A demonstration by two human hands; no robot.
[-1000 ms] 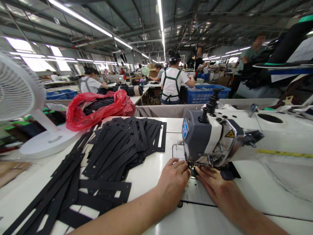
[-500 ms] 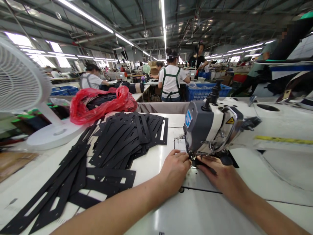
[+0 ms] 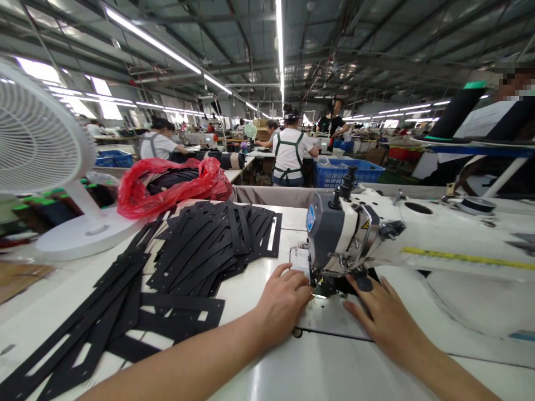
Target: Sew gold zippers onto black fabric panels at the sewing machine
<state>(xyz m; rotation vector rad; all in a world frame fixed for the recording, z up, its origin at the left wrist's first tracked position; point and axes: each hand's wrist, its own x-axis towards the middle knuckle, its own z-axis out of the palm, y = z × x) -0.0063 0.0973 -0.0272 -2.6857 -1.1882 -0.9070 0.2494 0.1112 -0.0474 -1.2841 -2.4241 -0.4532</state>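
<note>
The grey and white sewing machine head (image 3: 330, 228) stands over a metal plate set in the white table. My left hand (image 3: 284, 303) rests on the plate left of the presser foot, fingers bent and slightly apart; its thumb is hidden and nothing shows in it. To the right of the foot, my right hand (image 3: 387, 317) lies with thumb and fingers spread. Its fingertips touch a black strip (image 3: 343, 285), partly hidden under the machine head. Left of my hands lies a heap of flat black pieces (image 3: 200, 245) with slots and small holes.
A red plastic bag (image 3: 175, 186) with dark material sits behind the heap. At the left stands a white fan (image 3: 42, 150). Beyond the table are a blue crate (image 3: 346, 171) and several people at work. A yellow tape measure (image 3: 463, 258) runs along the machine arm.
My view has turned slightly right and tilted up. The right hand has loosened from beside the foot, its thumb and fingers now spread. The left hand stays by the foot, fingers slightly more apart.
</note>
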